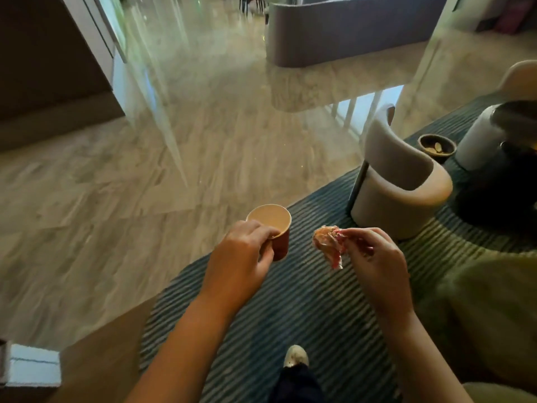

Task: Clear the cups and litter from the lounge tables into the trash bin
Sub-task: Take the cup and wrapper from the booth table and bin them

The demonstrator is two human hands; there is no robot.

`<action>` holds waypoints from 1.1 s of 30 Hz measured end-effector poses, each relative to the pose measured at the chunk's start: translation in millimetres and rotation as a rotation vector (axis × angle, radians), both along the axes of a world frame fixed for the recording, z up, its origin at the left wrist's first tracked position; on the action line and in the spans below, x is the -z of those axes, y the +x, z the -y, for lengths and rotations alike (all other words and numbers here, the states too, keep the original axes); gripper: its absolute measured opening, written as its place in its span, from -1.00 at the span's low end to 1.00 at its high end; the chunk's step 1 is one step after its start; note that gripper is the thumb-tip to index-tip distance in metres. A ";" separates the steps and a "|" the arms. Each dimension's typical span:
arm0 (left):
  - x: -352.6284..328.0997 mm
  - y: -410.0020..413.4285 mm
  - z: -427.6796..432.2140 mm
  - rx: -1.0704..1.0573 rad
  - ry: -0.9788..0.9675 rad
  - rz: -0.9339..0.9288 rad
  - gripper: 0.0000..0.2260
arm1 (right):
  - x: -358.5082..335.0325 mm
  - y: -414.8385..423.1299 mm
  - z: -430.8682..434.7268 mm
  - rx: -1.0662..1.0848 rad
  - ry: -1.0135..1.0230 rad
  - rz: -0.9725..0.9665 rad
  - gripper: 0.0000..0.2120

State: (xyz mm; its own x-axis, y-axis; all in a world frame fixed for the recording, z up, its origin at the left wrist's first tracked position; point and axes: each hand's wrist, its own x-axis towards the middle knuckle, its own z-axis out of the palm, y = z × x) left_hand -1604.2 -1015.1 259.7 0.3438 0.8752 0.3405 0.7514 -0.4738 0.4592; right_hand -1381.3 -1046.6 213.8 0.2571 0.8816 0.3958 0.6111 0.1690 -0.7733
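The left hand (pixel 241 257) grips a cup (pixel 273 221) at rim and wall, fingers curled round it, mouth up. Whether anything is inside I cannot tell. Just right of that grip, and apart from it, the right hand (pixel 374 257) pinches a crumpled wrapper (pixel 328 245) between thumb and fingertips. The wrapper hangs off the pinch toward the cup without touching it.

Both pieces are off the tables and in hand, so the pick-up for this load looks done and the drop is what remains. No bin shows plainly. A small dark pot (pixel 436 146) with pale bits in it sits ahead and right of the right grip, beyond a chair (pixel 398 184), but I cannot tell whether it is the bin. The tables themselves are not clearly in view, so how much litter is left cannot be judged.

Below both grips lies a striped rug (pixel 305 301). Its edge runs on a slant under the left grip, and past it the polished floor (pixel 145 170) opens wide ahead and left with nothing standing on it. The right side is tighter — the chair stands ahead-right of the wrapper, and a green seat (pixel 479 315) lies low to the right. A shoe (pixel 295 356) shows below, between the two grips. Ahead-left looks the freest way to carry both.
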 end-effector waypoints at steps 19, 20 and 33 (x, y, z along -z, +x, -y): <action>2.2 102.6 -550.6 0.077 0.037 0.023 -0.75 | -4.4 95.2 -526.8 0.066 -0.012 0.024 -0.86; -0.1 112.9 -582.9 0.109 0.036 0.030 -0.77 | -3.9 104.1 -554.4 0.095 -0.021 0.028 -0.85; -8.1 320.6 -893.2 0.464 0.082 0.029 -0.83 | 2.9 267.7 -801.3 0.402 -0.054 -0.063 -0.87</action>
